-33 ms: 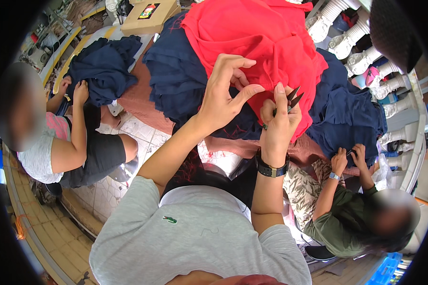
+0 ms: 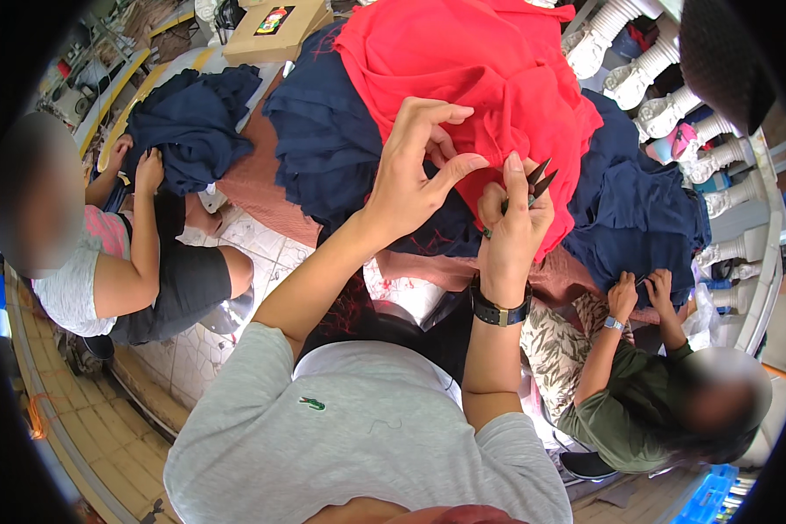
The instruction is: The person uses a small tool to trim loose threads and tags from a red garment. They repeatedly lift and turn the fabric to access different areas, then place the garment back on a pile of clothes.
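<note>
A bright red cloth garment (image 2: pixel 463 52) lies heaped over dark navy cloth (image 2: pixel 323 131) in front of me. My left hand (image 2: pixel 415 170) is at the red cloth's near edge, thumb and index finger apart, with the other fingers curled. Its thumb tip meets or nearly meets the cloth; nothing shows gripped there. My right hand (image 2: pixel 515 214) is closed around small thread snips (image 2: pixel 541 179), whose dark pointed blades stick out past the fingers. That thumb also presses against a gathered bit of the red cloth, close to the left thumb tip.
Beside me on the left, a person (image 2: pixel 122 271) handles navy cloth (image 2: pixel 188 131). At the right another person (image 2: pixel 637 393) works at a navy pile (image 2: pixel 633 210). A cardboard box (image 2: pixel 275 31) stands at the back; white balusters (image 2: pixel 646 74) line the right side.
</note>
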The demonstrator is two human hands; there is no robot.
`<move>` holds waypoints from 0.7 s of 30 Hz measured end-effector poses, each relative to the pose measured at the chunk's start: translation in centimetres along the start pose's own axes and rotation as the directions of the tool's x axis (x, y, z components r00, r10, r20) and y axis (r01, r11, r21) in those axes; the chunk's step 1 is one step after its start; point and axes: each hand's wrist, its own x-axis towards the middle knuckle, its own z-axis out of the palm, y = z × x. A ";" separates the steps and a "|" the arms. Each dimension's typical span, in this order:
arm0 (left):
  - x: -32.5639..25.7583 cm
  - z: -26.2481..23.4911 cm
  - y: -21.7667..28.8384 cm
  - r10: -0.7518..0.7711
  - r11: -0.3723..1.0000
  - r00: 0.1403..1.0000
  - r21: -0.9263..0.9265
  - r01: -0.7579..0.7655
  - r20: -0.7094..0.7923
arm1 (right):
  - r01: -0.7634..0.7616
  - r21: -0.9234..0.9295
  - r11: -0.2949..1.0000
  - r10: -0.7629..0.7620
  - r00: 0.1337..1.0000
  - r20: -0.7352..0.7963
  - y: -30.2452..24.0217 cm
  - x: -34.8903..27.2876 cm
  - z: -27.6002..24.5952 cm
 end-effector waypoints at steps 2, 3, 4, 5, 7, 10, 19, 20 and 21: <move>0.5 -0.1 0.6 -0.004 0.998 0.998 0.059 0.001 0.060 | 0.001 -0.034 0.999 -0.001 1.000 -0.008 0.3 0.2 -0.1; 0.6 0.0 0.3 -0.027 0.999 0.996 0.030 0.025 0.079 | 0.006 -0.039 0.999 -0.006 1.000 0.000 0.4 0.2 -0.1; 0.6 0.1 -0.2 -0.052 0.999 0.994 0.002 0.052 0.098 | 0.010 -0.044 0.999 -0.009 1.000 0.008 0.6 0.2 -0.2; 0.6 0.2 -0.4 -0.075 0.997 0.990 -0.025 0.079 0.118 | 0.013 -0.049 0.999 -0.013 1.000 0.017 0.6 0.2 -0.2; 0.5 0.8 -0.1 -0.151 0.946 0.988 -0.284 0.157 0.044 | -0.005 0.001 1.000 0.005 1.000 0.028 0.6 0.1 -0.4; 0.0 1.3 0.0 -0.167 0.913 0.986 -0.380 0.147 -0.018 | -0.041 0.056 0.998 0.039 0.998 0.041 0.7 0.2 -1.1; -1.0 1.8 -0.4 -0.186 0.899 0.981 -0.393 0.196 0.062 | 0.016 -0.040 0.999 -0.017 0.999 -0.028 0.9 -0.2 -0.9; -1.1 1.9 -0.5 -0.186 0.857 0.981 -0.479 0.188 0.053 | 0.008 -0.013 1.000 -0.009 1.000 -0.024 1.0 -0.2 -1.0; -1.3 2.2 -0.2 -0.192 0.835 0.981 -0.524 0.170 0.013 | -0.002 0.007 1.000 0.002 1.000 -0.021 1.0 -0.2 -1.1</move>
